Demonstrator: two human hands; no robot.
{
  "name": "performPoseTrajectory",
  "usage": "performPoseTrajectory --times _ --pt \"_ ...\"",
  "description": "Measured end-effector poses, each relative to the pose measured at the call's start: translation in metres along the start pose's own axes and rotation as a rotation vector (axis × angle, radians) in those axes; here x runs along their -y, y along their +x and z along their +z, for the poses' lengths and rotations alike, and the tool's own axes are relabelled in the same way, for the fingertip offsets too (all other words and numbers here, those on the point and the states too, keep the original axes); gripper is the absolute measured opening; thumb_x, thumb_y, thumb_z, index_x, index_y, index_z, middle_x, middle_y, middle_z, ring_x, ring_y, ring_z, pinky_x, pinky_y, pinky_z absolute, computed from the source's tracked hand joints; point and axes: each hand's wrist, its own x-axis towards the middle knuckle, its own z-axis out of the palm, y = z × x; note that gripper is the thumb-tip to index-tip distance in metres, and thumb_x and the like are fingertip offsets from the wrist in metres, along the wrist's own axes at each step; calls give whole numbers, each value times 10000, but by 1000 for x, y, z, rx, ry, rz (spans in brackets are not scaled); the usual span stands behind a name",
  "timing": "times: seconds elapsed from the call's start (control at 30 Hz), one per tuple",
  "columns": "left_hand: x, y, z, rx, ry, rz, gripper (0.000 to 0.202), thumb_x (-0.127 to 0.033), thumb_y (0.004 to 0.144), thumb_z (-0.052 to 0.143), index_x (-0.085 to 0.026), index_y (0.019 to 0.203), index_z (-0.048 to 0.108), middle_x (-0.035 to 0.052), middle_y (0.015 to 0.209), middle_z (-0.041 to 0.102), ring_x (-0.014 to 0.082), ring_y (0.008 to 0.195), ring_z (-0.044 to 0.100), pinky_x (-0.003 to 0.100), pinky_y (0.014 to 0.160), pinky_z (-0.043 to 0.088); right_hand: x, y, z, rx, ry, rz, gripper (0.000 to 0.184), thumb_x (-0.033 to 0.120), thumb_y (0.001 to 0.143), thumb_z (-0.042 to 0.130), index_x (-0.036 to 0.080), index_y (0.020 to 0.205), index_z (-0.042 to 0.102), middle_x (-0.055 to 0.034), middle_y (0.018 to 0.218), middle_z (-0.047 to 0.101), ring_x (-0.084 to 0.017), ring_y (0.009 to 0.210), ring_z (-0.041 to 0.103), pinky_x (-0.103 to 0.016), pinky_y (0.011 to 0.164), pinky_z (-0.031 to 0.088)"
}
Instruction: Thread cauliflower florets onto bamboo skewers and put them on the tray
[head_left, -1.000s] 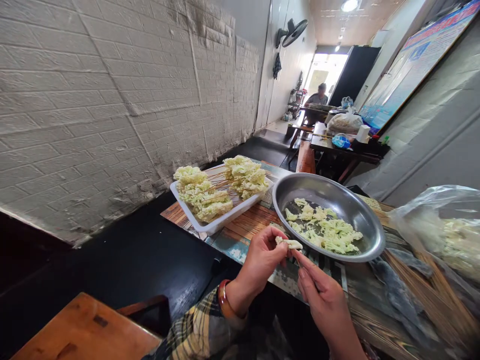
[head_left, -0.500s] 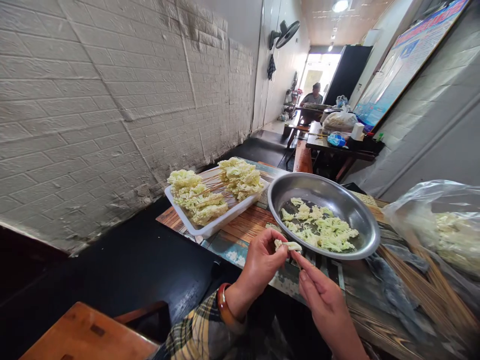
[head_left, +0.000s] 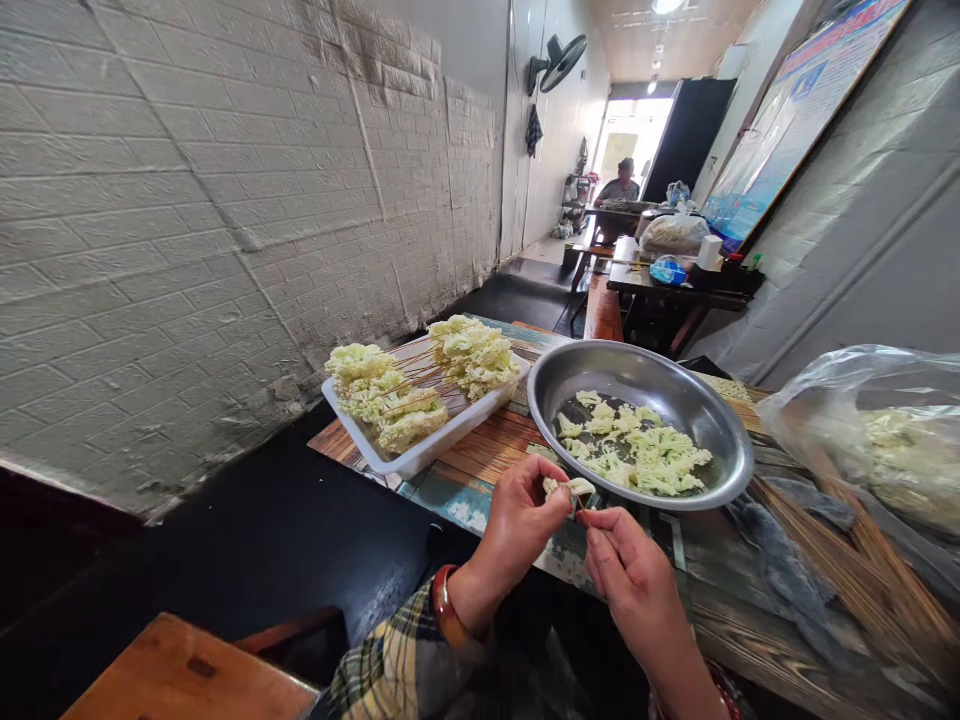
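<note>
My left hand (head_left: 523, 513) pinches a small cauliflower floret (head_left: 570, 487) between thumb and fingers, over the table's near edge. Just right of it, my right hand (head_left: 626, 560) is closed on a thin wooden skewer (head_left: 581, 506); a short piece of it shows against the floret, and the fingers hide the rest. Behind my hands stands a wide steel bowl (head_left: 720, 425) with loose cauliflower pieces (head_left: 664, 455) in it. To the left, a white tray (head_left: 420, 460) holds skewered cauliflower (head_left: 472, 355) in two rows, sticks pointing inward.
Bare skewers (head_left: 832, 560) lie on a grey cloth (head_left: 787, 560) at the right, beside a clear plastic bag (head_left: 900, 430) of cauliflower. A wooden stool (head_left: 180, 670) is at lower left. Farther back, a person (head_left: 621, 185) sits behind tables holding bags.
My right hand has shifted its grip on the skewer, its fingers now curled more and slightly lower beside the floret. The whole view has moved slightly.
</note>
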Motion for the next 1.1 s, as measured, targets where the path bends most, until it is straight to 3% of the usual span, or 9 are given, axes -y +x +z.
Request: performPoseTrajectory --times 0.2,0.37,0.67,0.93,1.1 --pt "-2 -3 4 35 3 -44 63 -203 706 613 -166 733 570 -23 657 540 86 546 456 205 507 359 3 10 -2 7 -15 -33 261 450 906 500 207 869 588 62 522 476 -129 453 435 -247 451 345" --pt "-9 -3 3 134 -162 -103 245 -306 727 667 -156 912 608 22 803 601 123 673 522 222 560 426 1 13 -4 -36 51 -41 269 451 909 511 198 912 602 61 524 509 -133 466 472 -246 475 372" --pt "5 4 -3 87 -169 -125 233 -368 765 680 -155 771 588 -22 666 529 83 580 420 212 550 342 -2 0 0 37 -43 -47 309 426 939 489 179 947 673 50 540 526 -124 482 503 -226 488 392" --pt "9 0 13 138 -131 -151 253 -372 774 677 -154 722 558 -16 633 542 93 593 438 226 590 353 -4 0 1 -159 -149 -204 264 350 929 490 204 798 666 -19 702 669 -156 640 635 -237 623 478" --pt "-5 4 23 208 -65 -62 243 -364 764 692 -154 715 582 4 734 570 107 676 483 224 638 392 1 6 -10 -206 -145 -203 272 356 923 494 210 758 654 5 593 607 -138 524 561 -238 531 435"
